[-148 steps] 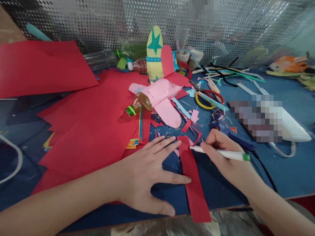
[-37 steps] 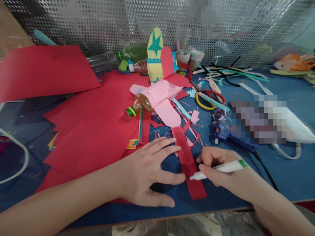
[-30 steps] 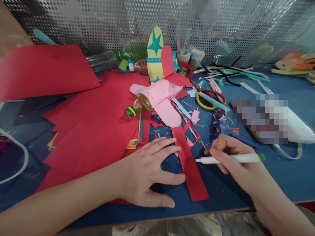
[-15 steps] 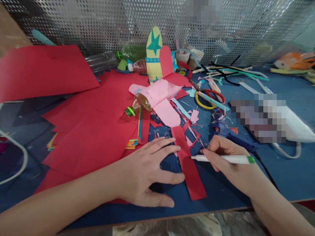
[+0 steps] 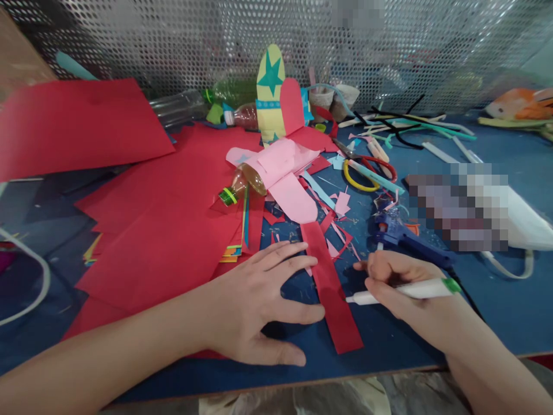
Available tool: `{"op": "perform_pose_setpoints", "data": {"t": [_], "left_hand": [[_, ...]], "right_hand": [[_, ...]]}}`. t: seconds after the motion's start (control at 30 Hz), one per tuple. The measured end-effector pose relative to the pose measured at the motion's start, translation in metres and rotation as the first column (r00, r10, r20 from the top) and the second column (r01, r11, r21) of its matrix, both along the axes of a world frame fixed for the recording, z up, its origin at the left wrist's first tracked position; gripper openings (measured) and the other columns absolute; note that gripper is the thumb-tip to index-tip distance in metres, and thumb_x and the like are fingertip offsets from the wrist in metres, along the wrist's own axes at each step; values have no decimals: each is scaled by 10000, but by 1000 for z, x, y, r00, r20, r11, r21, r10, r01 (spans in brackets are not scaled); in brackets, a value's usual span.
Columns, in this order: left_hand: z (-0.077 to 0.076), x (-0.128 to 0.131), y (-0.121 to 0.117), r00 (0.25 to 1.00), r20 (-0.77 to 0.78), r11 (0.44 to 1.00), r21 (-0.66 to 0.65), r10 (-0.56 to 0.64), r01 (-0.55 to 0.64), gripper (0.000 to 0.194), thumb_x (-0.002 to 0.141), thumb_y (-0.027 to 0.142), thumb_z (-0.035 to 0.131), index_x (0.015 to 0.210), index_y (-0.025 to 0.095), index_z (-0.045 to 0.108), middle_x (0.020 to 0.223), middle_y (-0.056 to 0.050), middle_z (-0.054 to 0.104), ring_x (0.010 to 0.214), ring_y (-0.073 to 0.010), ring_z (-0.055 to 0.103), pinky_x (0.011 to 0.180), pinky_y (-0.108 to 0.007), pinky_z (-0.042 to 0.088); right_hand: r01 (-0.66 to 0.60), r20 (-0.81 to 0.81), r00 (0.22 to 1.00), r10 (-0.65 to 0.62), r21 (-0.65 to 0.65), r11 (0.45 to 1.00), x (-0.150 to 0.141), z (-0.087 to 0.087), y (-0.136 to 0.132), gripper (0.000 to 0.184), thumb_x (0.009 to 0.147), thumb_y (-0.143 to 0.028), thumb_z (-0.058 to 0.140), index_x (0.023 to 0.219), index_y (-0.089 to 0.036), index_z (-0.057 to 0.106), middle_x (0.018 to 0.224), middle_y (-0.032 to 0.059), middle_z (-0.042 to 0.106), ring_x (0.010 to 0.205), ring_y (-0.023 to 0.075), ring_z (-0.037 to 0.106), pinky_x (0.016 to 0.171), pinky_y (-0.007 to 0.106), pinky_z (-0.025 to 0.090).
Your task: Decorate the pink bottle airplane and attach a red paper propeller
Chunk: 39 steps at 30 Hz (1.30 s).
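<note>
A long red paper strip (image 5: 330, 288) lies on the blue table (image 5: 510, 300) in front of me. My left hand (image 5: 254, 305) rests flat beside it, fingers spread, fingertips and thumb touching the strip's left edge. My right hand (image 5: 401, 288) grips a white marker with a green end (image 5: 406, 290), its tip just right of the strip's edge, at mid-length.
Large red paper sheets (image 5: 164, 225) cover the left of the table. Behind the strip lie a bottle wrapped in pink paper (image 5: 268, 173), paper scraps, scissors with red and yellow handles (image 5: 367, 170) and a blue glue gun (image 5: 401, 233). A perforated metal screen (image 5: 173, 40) closes the back.
The strip has slid further onto the table since the earliest frame. My right hand has moved the marker up and down along the strip's right edge; its tip now sits slightly off that edge.
</note>
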<state>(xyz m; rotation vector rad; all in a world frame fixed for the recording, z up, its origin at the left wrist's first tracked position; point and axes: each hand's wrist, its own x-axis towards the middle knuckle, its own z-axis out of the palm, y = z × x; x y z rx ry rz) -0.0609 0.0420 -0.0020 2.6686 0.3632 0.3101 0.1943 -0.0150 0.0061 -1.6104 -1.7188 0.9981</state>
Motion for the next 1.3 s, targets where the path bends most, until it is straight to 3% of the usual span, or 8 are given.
{"op": "perform_pose_setpoints", "data": {"t": [0.2, 0.3, 0.47, 0.67, 1.3], "left_hand": [[-2, -1, -1, 1000, 1, 1000, 5, -3, 3, 464, 819, 607, 549, 1197, 343, 597, 1426, -142, 353, 1379, -378, 220, 1055, -618, 247], [1, 0, -1, 1000, -18, 1000, 8, -8, 8, 460, 814, 597, 567, 1191, 335, 605, 1429, -149, 354, 1375, -385, 230, 1046, -621, 260], [4, 1, 0, 1000, -14, 1000, 6, -3, 3, 456, 801, 584, 595, 1183, 335, 612, 1438, -139, 356, 1364, -390, 254, 1044, -620, 273], [3, 1, 0, 1000, -28, 1000, 30, 0, 0, 459, 789, 583, 614, 1177, 338, 618, 1433, -137, 364, 1349, -388, 286, 1039, -623, 282], [6, 2, 1, 999, -30, 1000, 25, -9, 10, 466, 801, 605, 577, 1178, 334, 619, 1420, -143, 372, 1349, -398, 276, 1025, -632, 295]], "right_hand": [[-76, -22, 997, 76, 9, 997, -1, 0, -2, 280, 766, -196, 474, 572, -225, 275, 557, -64, 246, 537, 119, 385, 842, 349, 467], [-122, -26, 992, 123, 29, 992, -2, 0, -3, 273, 762, -139, 470, 578, -219, 284, 553, -75, 288, 505, 101, 329, 881, 364, 448], [-197, -18, 980, 199, 68, 978, -5, 5, -4, 280, 738, -102, 494, 575, -217, 297, 563, -64, 381, 525, 109, 391, 695, 302, 448], [-156, -106, 982, 156, 9, 988, -3, 2, -7, 268, 799, -145, 522, 588, -224, 379, 514, -70, 415, 486, 106, 385, 504, 257, 346], [-226, 4, 974, 227, 107, 968, -8, 7, -1, 256, 747, -122, 507, 571, -213, 345, 555, -48, 423, 512, 99, 405, 493, 230, 342]]}}
